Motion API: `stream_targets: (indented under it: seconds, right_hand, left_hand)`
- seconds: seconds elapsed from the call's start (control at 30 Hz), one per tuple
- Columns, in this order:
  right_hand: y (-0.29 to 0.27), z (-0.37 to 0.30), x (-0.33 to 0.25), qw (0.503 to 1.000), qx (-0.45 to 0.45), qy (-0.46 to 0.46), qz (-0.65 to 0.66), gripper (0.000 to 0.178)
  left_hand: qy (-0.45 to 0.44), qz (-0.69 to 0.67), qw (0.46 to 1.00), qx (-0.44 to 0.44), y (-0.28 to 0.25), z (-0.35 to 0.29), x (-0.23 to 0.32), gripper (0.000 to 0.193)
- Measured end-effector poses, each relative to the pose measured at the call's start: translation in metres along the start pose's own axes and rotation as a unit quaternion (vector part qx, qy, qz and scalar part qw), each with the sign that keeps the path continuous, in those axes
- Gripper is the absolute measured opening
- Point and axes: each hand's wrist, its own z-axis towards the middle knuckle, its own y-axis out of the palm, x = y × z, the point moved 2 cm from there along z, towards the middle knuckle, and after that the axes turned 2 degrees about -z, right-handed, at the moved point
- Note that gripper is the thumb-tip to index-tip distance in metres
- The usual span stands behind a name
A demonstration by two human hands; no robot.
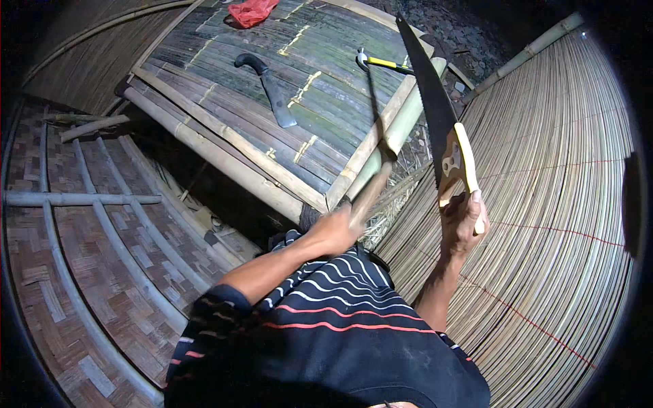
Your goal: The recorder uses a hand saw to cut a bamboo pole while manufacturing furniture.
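My right hand, closed around the pale wooden handle of a handsaw, holds it upright with the dark blade pointing up and away. My left hand grips a brown wooden stick-like piece near the close corner of a bamboo table; both are blurred. From that piece's far end a thin dark strip runs over the tabletop; I cannot tell whether it is a blade or a shadow. A machete with a dark hooked handle lies on the slats. Farther right is a hammer with a yellow-and-black handle.
A red plastic bag lies at the table's far side. Thick green bamboo runs along the table's right edge. A wall of thin sticks curves along the right; woven matting with bamboo bars is at the left.
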Motion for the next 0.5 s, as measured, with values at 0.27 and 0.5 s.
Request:
stream_targets:
  seconds: [0.27, 0.5]
  right_hand:
    - [0.034, 0.055, 0.062, 0.971, -0.075, -0.101, -0.201, 0.024]
    - [0.122, 0.105, 0.096, 0.875, -0.175, -0.213, -0.398, 0.034]
  left_hand:
    - [0.105, -0.034, 0.983, 0.147, -0.124, -0.077, -0.017, 0.049]
    - [-0.185, -0.279, 0.829, 0.447, -0.133, -0.092, -0.126, 0.051]
